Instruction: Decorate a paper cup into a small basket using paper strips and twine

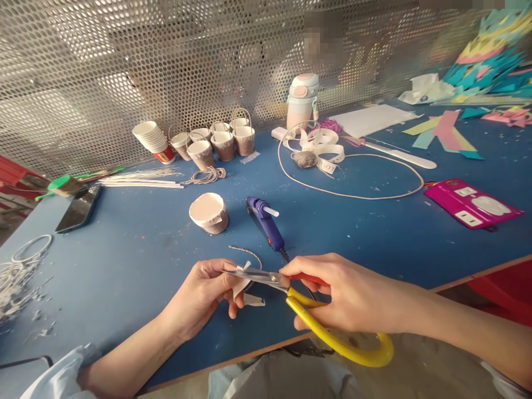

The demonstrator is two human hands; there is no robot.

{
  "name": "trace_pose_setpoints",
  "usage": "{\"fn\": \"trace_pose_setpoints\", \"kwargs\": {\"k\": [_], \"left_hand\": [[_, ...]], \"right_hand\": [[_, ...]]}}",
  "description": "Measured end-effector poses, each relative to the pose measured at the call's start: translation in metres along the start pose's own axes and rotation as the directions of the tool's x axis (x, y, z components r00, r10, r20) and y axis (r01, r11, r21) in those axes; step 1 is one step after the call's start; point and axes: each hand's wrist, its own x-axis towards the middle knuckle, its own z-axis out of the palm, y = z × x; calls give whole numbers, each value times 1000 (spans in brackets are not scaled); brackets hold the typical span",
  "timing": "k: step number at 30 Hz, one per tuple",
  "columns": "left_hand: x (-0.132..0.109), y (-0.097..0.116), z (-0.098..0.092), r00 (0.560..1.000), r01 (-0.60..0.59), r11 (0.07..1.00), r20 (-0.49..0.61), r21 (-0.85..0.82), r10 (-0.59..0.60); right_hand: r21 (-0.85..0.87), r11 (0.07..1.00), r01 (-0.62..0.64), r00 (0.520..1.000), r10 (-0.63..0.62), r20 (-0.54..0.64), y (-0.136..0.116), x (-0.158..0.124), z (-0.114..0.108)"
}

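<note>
My right hand [332, 293] grips a pair of scissors [344, 346] with yellow-coated handles, the blades pointing left. In my left hand [208, 288], fingers pinch a small piece of white ribbon [240, 288], and the blades lie across it. A second white scrap [253, 300] shows just below the blades. Behind the blades curves a short piece of thin cord [253, 252]. Beyond my hands lie a purple glue gun [268, 224] with a white stick at its end, and a small paper cup [209, 213] wrapped in brown material.
Several small handled buckets [222, 143] and stacked paper cups [150, 141] stand at the back. A bottle [302, 102], coiled ribbon [328, 149] and twine ball [305, 159] are right of them. A pink pouch [471, 204] lies right, a phone [78, 209] left. Perforated metal [187, 66] borders the blue table [137, 249].
</note>
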Motion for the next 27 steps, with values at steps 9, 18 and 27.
{"fn": "trace_pose_setpoints", "kwargs": {"k": [9,18,27], "left_hand": [[0,-3,-1,1000,-6,1000,8,-15,6],[-1,-3,-1,1000,1,999,-6,-33,-1],[0,-4,-2,1000,11,1000,0,-6,-11]], "right_hand": [[40,998,-47,998,45,53,-4,2,-1],[32,999,-36,999,35,39,-4,3,0],[52,998,-42,997,39,59,-1,4,1]]}}
